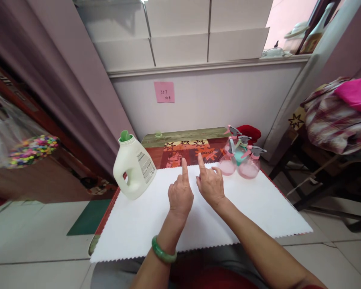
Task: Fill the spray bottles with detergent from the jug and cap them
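Note:
My left hand and my right hand hover side by side over the white cloth on a small table. Each points its index finger forward, with the other fingers curled in; neither holds anything. A green bangle sits on my left wrist. To the left stands a white detergent jug with a green cap. At the right back stand three spray bottles, pink and teal.
A patterned red mat covers the table's far end, with a small green cap on the wooden edge. A pink note hangs on the wall. A chair piled with clothes stands at the right. Tiled floor surrounds the table.

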### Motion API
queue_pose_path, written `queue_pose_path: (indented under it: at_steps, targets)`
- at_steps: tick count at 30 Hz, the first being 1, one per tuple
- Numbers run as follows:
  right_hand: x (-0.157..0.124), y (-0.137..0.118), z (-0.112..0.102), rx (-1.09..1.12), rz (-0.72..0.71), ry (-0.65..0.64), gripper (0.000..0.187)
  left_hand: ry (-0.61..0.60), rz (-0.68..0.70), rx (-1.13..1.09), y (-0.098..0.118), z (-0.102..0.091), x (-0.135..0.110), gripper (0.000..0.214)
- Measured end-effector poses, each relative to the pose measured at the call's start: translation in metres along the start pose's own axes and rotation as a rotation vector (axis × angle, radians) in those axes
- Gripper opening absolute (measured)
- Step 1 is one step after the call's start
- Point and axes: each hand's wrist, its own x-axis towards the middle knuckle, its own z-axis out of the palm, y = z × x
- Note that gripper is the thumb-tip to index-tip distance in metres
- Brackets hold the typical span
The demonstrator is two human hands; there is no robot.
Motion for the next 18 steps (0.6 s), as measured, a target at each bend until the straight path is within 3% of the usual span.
queue_pose_path:
  at_steps: [3, 5, 8, 11, 14, 16, 18]
  targets:
    - [-0.01, 0.012, 0.005, 0.103, 0.083, -0.164, 0.033, 0.088, 0.04, -0.126, -0.023, 0.002, -0.001, 0.086]
    - [-0.02, 0.026, 0.013, 0.123, 0.157, -0.292, 0.024, 0.207, -0.004, -0.146, -0.049, 0.001, 0.0, 0.082]
    - [-0.037, 0.047, 0.026, 0.123, 0.254, -0.43, 0.023, 0.375, -0.284, -0.107, -0.1, -0.008, 0.006, 0.09]
    - [-0.051, 0.06, 0.037, 0.156, 0.332, -0.462, 0.02, 0.475, -0.614, -0.172, -0.146, -0.021, 0.012, 0.107]
    - [-0.058, 0.063, 0.044, 0.163, 0.327, -0.425, 0.017, 0.405, -0.779, -0.356, -0.174, -0.035, 0.018, 0.08]
    - [-0.06, 0.063, 0.047, 0.149, 0.301, -0.403, 0.016, 0.331, -0.776, -0.429, -0.178, -0.041, 0.022, 0.051]
    - [-0.062, 0.063, 0.049, 0.138, 0.282, -0.388, 0.017, 0.275, -0.73, -0.482, -0.17, -0.043, 0.026, 0.037]
